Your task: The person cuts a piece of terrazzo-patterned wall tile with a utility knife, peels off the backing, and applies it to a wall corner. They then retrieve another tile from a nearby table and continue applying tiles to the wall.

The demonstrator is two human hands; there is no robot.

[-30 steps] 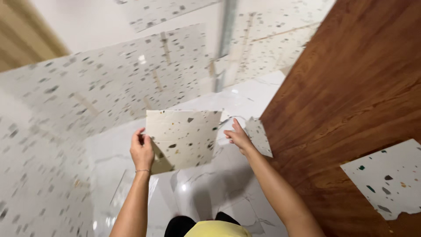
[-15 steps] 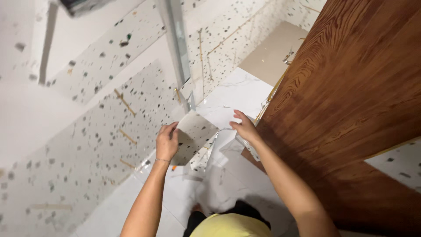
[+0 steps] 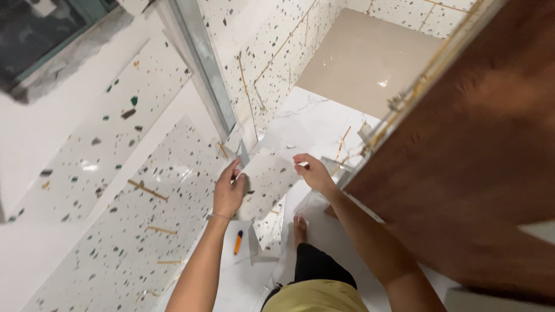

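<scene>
I hold a speckled terrazzo tile piece (image 3: 267,176) between both hands, out in front of me above the floor. My left hand (image 3: 229,192) grips its left edge with the fingers curled around it. On the tile's right edge my right hand (image 3: 313,171) pinches with thumb and fingers. The tile is tilted, its pale face with dark flecks turned up toward me. My bare foot (image 3: 299,228) stands on the white floor below it.
A terrazzo-tiled wall (image 3: 144,190) with yellow spacers runs along the left. A metal frame post (image 3: 205,69) rises at the corner. A wooden door (image 3: 474,150) fills the right. An orange utility knife (image 3: 237,242) and loose tile offcuts (image 3: 257,245) lie on the white marble floor (image 3: 312,118).
My head has turned left and down, so the wall and corner post now fill the view. Both hands kept hold of the tile and carried it lower, toward the floor corner.
</scene>
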